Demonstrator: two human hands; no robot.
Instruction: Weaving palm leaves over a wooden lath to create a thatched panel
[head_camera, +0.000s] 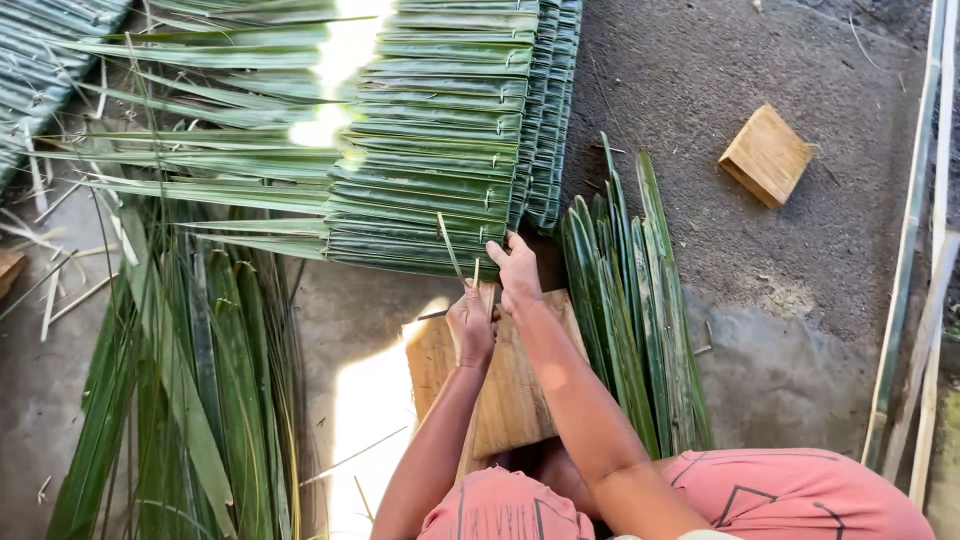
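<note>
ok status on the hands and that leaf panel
Left hand pinching thin sliver. Right hand pressing folded leaf panel edge. Nothing blocking.

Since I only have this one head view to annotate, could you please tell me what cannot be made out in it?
- Left hand: what its closed fingers pinch is too small.
- Right hand: fingertips hidden against the leaf mat.
- Leaf mat: part washed out by sun glare, top cut off.
- Wooden board: near end hidden by the knees.
</note>
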